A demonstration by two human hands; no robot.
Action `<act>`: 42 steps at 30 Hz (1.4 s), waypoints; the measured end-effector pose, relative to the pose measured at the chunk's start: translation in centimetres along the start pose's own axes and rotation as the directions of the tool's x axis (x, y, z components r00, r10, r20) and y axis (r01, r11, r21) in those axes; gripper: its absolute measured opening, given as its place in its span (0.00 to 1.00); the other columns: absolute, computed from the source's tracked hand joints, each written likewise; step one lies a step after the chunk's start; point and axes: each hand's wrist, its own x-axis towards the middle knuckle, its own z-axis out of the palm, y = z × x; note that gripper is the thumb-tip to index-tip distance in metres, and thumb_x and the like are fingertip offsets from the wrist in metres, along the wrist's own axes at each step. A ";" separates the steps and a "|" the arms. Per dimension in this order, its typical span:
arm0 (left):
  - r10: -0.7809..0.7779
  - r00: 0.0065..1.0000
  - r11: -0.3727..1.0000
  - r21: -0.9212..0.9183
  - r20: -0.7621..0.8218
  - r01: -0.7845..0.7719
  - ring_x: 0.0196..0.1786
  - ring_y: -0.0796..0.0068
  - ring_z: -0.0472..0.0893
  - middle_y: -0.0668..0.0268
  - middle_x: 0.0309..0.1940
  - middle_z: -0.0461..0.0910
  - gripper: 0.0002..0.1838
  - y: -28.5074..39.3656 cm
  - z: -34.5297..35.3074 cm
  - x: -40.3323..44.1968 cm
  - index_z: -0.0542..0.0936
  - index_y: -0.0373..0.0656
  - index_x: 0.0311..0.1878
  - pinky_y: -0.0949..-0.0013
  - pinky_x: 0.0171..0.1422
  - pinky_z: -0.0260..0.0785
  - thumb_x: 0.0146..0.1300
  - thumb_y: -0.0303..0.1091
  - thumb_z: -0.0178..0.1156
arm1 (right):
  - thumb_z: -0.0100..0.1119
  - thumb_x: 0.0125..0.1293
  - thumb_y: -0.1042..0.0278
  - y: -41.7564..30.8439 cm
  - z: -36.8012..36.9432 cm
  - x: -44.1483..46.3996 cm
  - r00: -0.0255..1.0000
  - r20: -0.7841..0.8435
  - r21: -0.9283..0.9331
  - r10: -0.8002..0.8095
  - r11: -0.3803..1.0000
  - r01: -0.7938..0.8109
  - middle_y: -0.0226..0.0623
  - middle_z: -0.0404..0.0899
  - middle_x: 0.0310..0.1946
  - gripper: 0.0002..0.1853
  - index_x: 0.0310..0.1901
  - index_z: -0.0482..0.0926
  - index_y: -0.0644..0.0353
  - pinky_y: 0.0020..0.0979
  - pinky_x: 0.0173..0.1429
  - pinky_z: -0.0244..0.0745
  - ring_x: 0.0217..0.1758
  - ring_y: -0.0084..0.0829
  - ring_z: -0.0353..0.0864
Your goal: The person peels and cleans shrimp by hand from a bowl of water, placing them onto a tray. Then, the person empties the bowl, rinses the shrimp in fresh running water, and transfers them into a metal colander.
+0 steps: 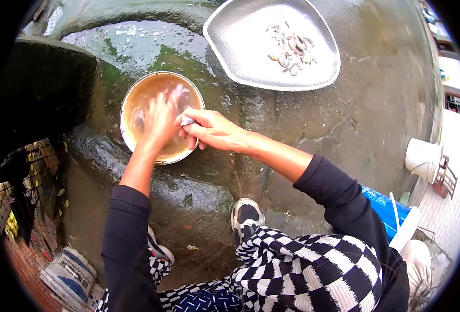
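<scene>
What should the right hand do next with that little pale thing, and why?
Perhaps the right hand should lower the small pale thing a little into the basin. Its fingers already pinch it near the rim, and the cloudy water lies close by, with the left hand there too.

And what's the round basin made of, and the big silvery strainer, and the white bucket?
The basin looks like glossy enamelled metal, with dark marks along its pale rim, though it could be plastic. The strainer seems to be metal mesh, maybe steel: it's silvery grey with a fine grid. The bucket is probably plastic, going by its smooth white sides.
</scene>
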 end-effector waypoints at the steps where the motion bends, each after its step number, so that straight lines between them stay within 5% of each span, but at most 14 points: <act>1: 0.128 0.990 0.991 -0.013 -0.059 -0.129 0.51 0.47 0.74 0.48 0.52 0.67 0.29 -1.1 2.2 -0.1 0.67 0.52 0.62 0.52 0.53 0.67 0.54 0.40 0.58 | 0.42 0.63 0.70 0.0 0.0 -0.1 1.000 0.002 -0.018 0.000 1.000 0.000 0.39 0.77 0.35 0.14 0.48 0.70 0.65 0.28 0.31 0.76 0.30 0.26 0.81; 6: 0.153 0.973 0.986 -0.089 0.172 -0.139 0.46 0.43 0.77 0.44 0.51 0.72 0.21 -2.2 0.1 -0.6 0.73 0.43 0.53 0.52 0.48 0.69 0.53 0.31 0.56 | 0.43 0.69 0.67 0.5 -0.2 -0.4 0.999 0.018 -0.008 0.038 0.999 -0.037 0.33 0.76 0.36 0.12 0.48 0.71 0.63 0.22 0.32 0.73 0.31 0.20 0.78; 8: 0.022 0.985 0.975 -0.219 0.174 0.017 0.44 0.42 0.77 0.47 0.39 0.78 0.16 -3.7 0.2 0.0 0.76 0.42 0.48 0.51 0.47 0.69 0.53 0.28 0.55 | 0.43 0.69 0.66 0.5 -0.2 -0.5 0.999 0.012 0.010 0.051 0.999 -0.051 0.32 0.75 0.36 0.12 0.48 0.71 0.63 0.21 0.32 0.73 0.31 0.20 0.78; 10: 0.042 0.998 0.957 -0.285 -0.048 -0.054 0.38 0.53 0.80 0.56 0.29 0.80 0.10 -4.9 0.7 -0.1 0.76 0.41 0.42 0.57 0.42 0.72 0.56 0.26 0.55 | 0.43 0.69 0.66 -0.2 -0.8 -0.5 0.999 0.014 -0.021 0.030 0.999 -0.030 0.32 0.76 0.36 0.12 0.48 0.71 0.62 0.20 0.32 0.73 0.31 0.19 0.78; 12: -0.228 0.907 0.528 -0.738 0.354 0.421 0.33 0.71 0.79 0.61 0.31 0.81 0.07 -5.1 0.1 0.2 0.76 0.41 0.42 0.68 0.39 0.72 0.60 0.28 0.56 | 0.43 0.66 0.72 -1.5 -2.2 -0.4 0.993 -0.108 -0.036 -0.045 0.999 0.041 0.33 0.76 0.34 0.10 0.45 0.73 0.61 0.23 0.30 0.75 0.30 0.20 0.80; 13: -0.180 0.903 0.376 -0.821 0.391 0.430 0.31 0.82 0.76 0.63 0.34 0.81 0.10 -5.2 -0.6 -0.3 0.74 0.40 0.45 0.77 0.38 0.71 0.61 0.30 0.57 | 0.43 0.67 0.71 -2.0 -3.3 -0.2 0.981 -0.172 -0.077 -0.092 0.994 0.080 0.33 0.77 0.35 0.10 0.46 0.73 0.60 0.23 0.30 0.76 0.31 0.20 0.80; 18: -0.098 0.901 0.031 -0.904 0.423 0.427 0.41 0.73 0.79 0.57 0.43 0.79 0.16 -5.3 -1.7 -2.8 0.71 0.35 0.52 0.71 0.47 0.73 0.61 0.27 0.56 | 0.45 0.68 0.68 -4.0 -9.8 -0.2 0.820 -0.484 -0.387 -0.305 0.915 0.112 0.34 0.78 0.40 0.13 0.53 0.73 0.56 0.21 0.35 0.73 0.33 0.21 0.79; 20: -0.075 0.911 -0.131 -0.910 0.406 0.394 0.48 0.68 0.79 0.53 0.47 0.77 0.18 -5.4 -1.5 -3.6 0.70 0.35 0.55 0.68 0.52 0.73 0.62 0.28 0.56 | 0.48 0.64 0.69 -3.2 -12.8 -0.5 0.744 -0.433 -0.846 -0.510 0.513 -0.141 0.34 0.78 0.40 0.18 0.56 0.70 0.55 0.25 0.38 0.73 0.32 0.22 0.78; 21: -0.064 0.922 -0.152 -0.917 0.382 0.369 0.49 0.65 0.79 0.50 0.48 0.77 0.19 -5.4 -1.5 -4.0 0.69 0.34 0.56 0.65 0.54 0.72 0.63 0.29 0.55 | 0.49 0.62 0.66 -3.0 -12.8 -0.5 0.716 -0.405 -0.908 -0.569 0.340 -0.243 0.43 0.75 0.46 0.22 0.59 0.67 0.58 0.39 0.49 0.74 0.38 0.33 0.79; 22: -0.065 0.922 -0.153 -0.916 0.383 0.370 0.49 0.65 0.79 0.50 0.48 0.77 0.19 -5.4 -1.5 -4.2 0.69 0.34 0.56 0.65 0.54 0.72 0.63 0.29 0.55 | 0.49 0.62 0.66 -2.8 -12.7 -0.6 0.717 -0.404 -0.908 -0.568 0.340 -0.243 0.43 0.75 0.46 0.22 0.59 0.67 0.58 0.39 0.49 0.74 0.38 0.33 0.79; 25: -0.124 0.911 -0.169 -0.913 0.394 0.372 0.44 0.68 0.81 0.53 0.45 0.79 0.18 -4.9 -1.6 -5.0 0.71 0.34 0.55 0.67 0.52 0.73 0.62 0.29 0.56 | 0.51 0.60 0.70 -3.4 -9.7 -1.1 0.793 -0.452 -0.802 -0.408 0.576 -0.160 0.47 0.74 0.44 0.23 0.58 0.67 0.61 0.33 0.42 0.76 0.29 0.27 0.77; 28: -0.218 0.923 -0.003 -0.946 0.316 0.324 0.38 0.73 0.82 0.58 0.41 0.81 0.17 -3.5 -2.1 -5.2 0.74 0.35 0.53 0.72 0.48 0.74 0.61 0.30 0.59 | 0.54 0.63 0.64 -2.6 -5.1 0.0 0.964 -0.252 -0.246 -0.086 0.969 0.022 0.36 0.76 0.48 0.19 0.56 0.70 0.53 0.22 0.30 0.72 0.28 0.19 0.78; 34: -0.162 0.984 0.109 -0.990 0.073 0.091 0.37 0.82 0.79 0.66 0.37 0.80 0.14 -1.1 -3.3 -5.8 0.78 0.35 0.48 0.78 0.44 0.74 0.58 0.24 0.61 | 0.51 0.64 0.69 -0.9 0.0 2.5 0.989 0.134 0.300 0.061 0.949 -0.099 0.42 0.78 0.40 0.20 0.56 0.65 0.68 0.20 0.30 0.75 0.31 0.23 0.81; 42: -0.180 0.984 0.011 -1.000 0.021 0.023 0.38 0.80 0.79 0.65 0.37 0.81 0.13 0.1 -4.3 -6.6 0.79 0.36 0.46 0.75 0.44 0.73 0.56 0.22 0.62 | 0.57 0.64 0.67 -0.8 0.2 2.1 0.998 0.054 0.265 -0.019 0.964 0.005 0.33 0.79 0.31 0.10 0.41 0.72 0.63 0.20 0.35 0.75 0.32 0.19 0.79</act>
